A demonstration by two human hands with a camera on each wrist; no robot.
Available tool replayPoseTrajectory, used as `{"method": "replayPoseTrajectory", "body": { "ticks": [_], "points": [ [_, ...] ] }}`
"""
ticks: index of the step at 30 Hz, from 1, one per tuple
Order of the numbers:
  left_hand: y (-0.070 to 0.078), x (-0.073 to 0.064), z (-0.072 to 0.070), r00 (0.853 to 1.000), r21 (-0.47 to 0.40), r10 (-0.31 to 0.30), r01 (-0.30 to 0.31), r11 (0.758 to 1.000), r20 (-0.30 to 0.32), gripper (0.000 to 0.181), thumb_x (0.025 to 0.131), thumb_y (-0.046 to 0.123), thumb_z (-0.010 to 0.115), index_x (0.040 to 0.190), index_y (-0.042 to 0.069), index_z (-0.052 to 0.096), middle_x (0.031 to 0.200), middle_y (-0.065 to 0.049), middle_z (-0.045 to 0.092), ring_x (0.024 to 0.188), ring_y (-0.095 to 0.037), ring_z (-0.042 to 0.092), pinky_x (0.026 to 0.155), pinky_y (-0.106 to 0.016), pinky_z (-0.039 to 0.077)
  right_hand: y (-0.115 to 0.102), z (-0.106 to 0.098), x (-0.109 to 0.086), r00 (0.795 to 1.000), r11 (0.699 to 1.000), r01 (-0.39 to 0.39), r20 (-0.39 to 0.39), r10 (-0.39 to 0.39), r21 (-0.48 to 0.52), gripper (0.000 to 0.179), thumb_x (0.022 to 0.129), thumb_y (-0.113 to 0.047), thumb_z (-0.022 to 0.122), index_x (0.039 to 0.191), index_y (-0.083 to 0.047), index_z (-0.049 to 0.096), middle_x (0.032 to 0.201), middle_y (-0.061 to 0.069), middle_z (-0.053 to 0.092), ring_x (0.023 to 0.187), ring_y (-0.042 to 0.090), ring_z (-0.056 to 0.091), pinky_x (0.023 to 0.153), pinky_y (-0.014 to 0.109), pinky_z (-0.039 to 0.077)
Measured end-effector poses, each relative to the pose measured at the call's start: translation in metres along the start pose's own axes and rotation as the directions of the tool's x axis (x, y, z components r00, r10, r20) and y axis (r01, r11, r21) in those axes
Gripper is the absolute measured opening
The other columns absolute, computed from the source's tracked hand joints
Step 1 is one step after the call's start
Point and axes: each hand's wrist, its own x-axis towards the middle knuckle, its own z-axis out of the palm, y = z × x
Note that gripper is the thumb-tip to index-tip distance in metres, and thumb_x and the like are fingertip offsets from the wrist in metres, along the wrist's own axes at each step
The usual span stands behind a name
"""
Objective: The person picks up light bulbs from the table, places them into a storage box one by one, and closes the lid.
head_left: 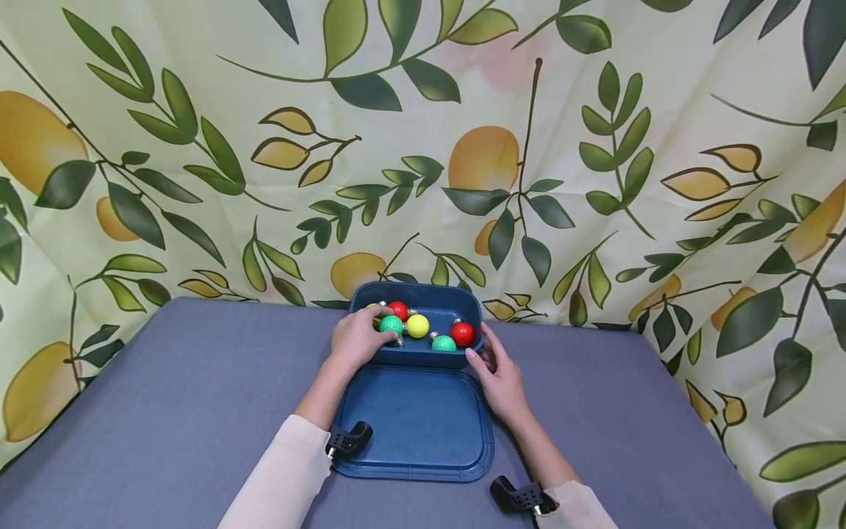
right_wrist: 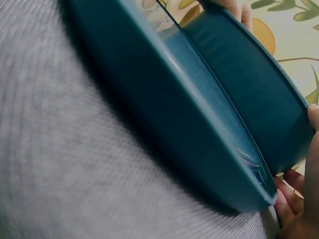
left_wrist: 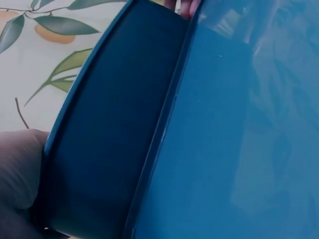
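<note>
A dark blue open box [head_left: 423, 358] stands at the back of the table with several small coloured light bulbs inside. Over its left end reaches my left hand [head_left: 353, 339], thumb and fingers pinching a green bulb [head_left: 391, 325]. Close beside that are a yellow bulb [head_left: 418, 326] and a red bulb [head_left: 397, 310]. Another red bulb [head_left: 462, 333] and a second green bulb [head_left: 443, 343] lie toward the right end. My right hand [head_left: 504, 378] holds the box's front right corner, thumb at the front and fingers along the side. Both wrist views show the box's outer wall, hiding the bulbs.
A blue lid [head_left: 416, 426] lies flat on the grey table [head_left: 231, 411], directly in front of the box. Behind the box hangs a leaf-and-fruit patterned cloth [head_left: 423, 132]. Black wrist cameras [head_left: 350, 438] are strapped over the sleeves' ends.
</note>
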Motion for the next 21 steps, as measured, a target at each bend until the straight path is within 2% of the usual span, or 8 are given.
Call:
{"method": "replayPoseTrajectory", "body": {
  "ticks": [3, 6, 15, 21],
  "points": [
    [0.0011, 0.0002, -0.0018, 0.999, 0.015, -0.012, 0.012, 1.000, 0.039, 0.043, 0.085, 0.033, 0.080, 0.126, 0.023, 0.071, 0.141, -0.006, 0.064, 0.107, -0.033, 0.065, 0.090, -0.048, 0.051, -0.0005, 0.0001, -0.0011, 1.000, 1.000, -0.004, -0.001, 0.004, 0.003, 0.063, 0.101, -0.038, 0.061, 0.158, -0.024, 0.036, 0.147, 0.021, 0.056, 0.121, 0.035, 0.064, 0.106, 0.052, 0.051],
    [0.0018, 0.0009, -0.0021, 0.999, 0.018, -0.016, 0.016, 1.000, 0.047, 0.044, 0.085, 0.034, 0.080, 0.127, 0.023, 0.071, 0.141, -0.007, 0.064, 0.106, -0.033, 0.065, 0.089, -0.048, 0.051, -0.0008, -0.0004, -0.0014, 1.000, 1.000, -0.002, -0.003, 0.002, 0.007, 0.063, 0.101, -0.037, 0.061, 0.158, -0.024, 0.037, 0.146, 0.021, 0.057, 0.121, 0.036, 0.064, 0.106, 0.052, 0.051],
    [-0.0012, 0.0002, 0.0007, 0.999, 0.011, 0.003, -0.004, 1.000, 0.043, 0.043, 0.085, 0.033, 0.081, 0.126, 0.022, 0.071, 0.136, -0.008, 0.067, 0.108, -0.031, 0.065, 0.090, -0.048, 0.051, 0.0034, -0.0001, -0.0020, 1.000, 1.000, -0.001, -0.008, 0.001, 0.009, 0.064, 0.100, -0.037, 0.062, 0.157, -0.024, 0.037, 0.144, 0.020, 0.058, 0.119, 0.033, 0.066, 0.104, 0.051, 0.052],
    [-0.0027, 0.0014, 0.0000, 0.999, 0.001, 0.003, -0.003, 1.000, 0.032, 0.045, 0.085, 0.031, 0.081, 0.127, 0.016, 0.072, 0.134, -0.009, 0.068, 0.112, -0.032, 0.065, 0.092, -0.048, 0.052, 0.0019, 0.0005, -0.0006, 1.000, 1.000, -0.001, -0.008, 0.001, 0.009, 0.064, 0.100, -0.039, 0.062, 0.157, -0.025, 0.037, 0.145, 0.020, 0.057, 0.120, 0.033, 0.066, 0.105, 0.051, 0.051]
  ]
}}
